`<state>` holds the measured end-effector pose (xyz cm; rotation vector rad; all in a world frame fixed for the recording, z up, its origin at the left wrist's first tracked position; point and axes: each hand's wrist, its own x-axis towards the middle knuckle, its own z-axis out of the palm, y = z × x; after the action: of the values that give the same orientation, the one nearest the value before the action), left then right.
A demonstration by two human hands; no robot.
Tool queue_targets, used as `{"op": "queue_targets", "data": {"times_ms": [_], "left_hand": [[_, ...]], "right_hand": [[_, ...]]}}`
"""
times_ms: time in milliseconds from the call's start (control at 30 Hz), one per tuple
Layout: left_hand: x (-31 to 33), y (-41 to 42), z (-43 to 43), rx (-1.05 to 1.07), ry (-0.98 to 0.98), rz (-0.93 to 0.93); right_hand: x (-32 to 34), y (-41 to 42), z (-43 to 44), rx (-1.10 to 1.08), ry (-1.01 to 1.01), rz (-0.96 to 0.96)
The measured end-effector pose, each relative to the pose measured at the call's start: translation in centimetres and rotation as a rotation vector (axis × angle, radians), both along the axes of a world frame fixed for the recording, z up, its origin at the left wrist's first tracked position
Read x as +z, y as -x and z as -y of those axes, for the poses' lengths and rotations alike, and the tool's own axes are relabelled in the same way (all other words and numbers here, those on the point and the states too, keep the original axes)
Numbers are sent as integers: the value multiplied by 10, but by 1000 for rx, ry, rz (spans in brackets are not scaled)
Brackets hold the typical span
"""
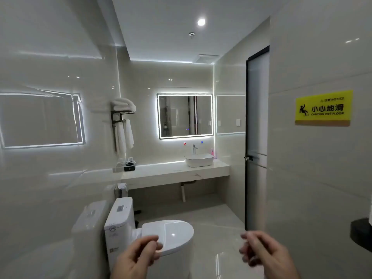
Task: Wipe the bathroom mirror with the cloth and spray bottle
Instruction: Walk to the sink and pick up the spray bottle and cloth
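Observation:
The backlit rectangular mirror [185, 116] hangs on the far wall above the white basin [199, 160]. A pink bottle [212, 152] stands on the counter to the right of the basin; whether it is the spray bottle I cannot tell. No cloth for wiping is visible. My left hand [138, 256] and my right hand [265, 254] are raised at the bottom of the view, far from the mirror, fingers loosely curled and apart, holding nothing.
A white toilet [167, 236] with its lid down stands just ahead on the left. The long vanity counter [173, 172] carries a small tray with cups at its left end. White towels [123, 125] hang on a rack. A dark-framed glass door [256, 137] stands on the right, beside a yellow wet-floor sign [323, 108].

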<state>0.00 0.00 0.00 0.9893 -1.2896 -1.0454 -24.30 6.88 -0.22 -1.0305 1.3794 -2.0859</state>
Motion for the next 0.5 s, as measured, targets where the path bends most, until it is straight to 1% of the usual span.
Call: {"op": "queue_targets", "data": {"times_ms": [67,133,200,267,333,500], "left_hand": [[8,16,18,1,76,-22],[18,32,40,-29,119,-21],[19,49,64,-36,160,2],[22,69,87,-55,179,25],[29,89,116,-50,180,15],[35,140,177,-38,194,27]], "right_hand": [[2,18,17,109,-11,-109],[17,29,45,150,-5,-141],[17,43,70,172,2,-174],[11,62,95,180,21,-159],[11,84,120,175,-4,-131],[10,135,180,182,-39,-136]]}}
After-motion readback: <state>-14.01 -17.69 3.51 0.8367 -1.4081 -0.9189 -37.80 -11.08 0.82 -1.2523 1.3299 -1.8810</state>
